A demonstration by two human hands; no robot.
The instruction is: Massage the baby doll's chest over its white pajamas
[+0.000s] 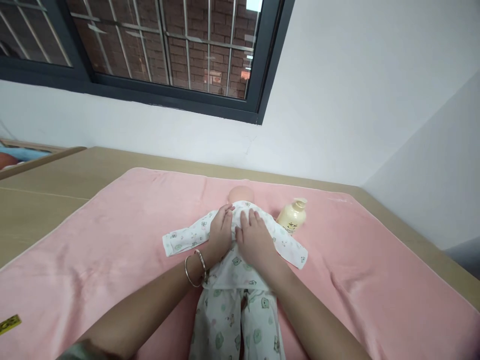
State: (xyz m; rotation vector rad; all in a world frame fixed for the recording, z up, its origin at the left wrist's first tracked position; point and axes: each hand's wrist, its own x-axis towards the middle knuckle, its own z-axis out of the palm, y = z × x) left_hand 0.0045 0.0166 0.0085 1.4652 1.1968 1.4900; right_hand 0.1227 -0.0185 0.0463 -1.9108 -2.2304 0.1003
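What looks like a baby doll lies on a pink blanket, its smooth bald head (240, 193) pointing to the far side. It wears a white printed long-sleeved top (240, 272) and matching trousers (260, 320). My left hand (221, 227) rests on the left side of the top near the shoulder, fingers stretched out and turned partly sideways. Flat on the upper middle of the top lies my right hand (255, 237), fingers apart. Neither hand grips anything. The sleeves spread out to both sides. The doll's face is not visible.
A cream pump bottle (292, 216) stands beside the right sleeve. The pink blanket (123, 225) covers a wooden surface (86, 165) against a white wall. A dark-framed barred window (168, 50) is above. A yellow label (10, 324) lies at the left edge.
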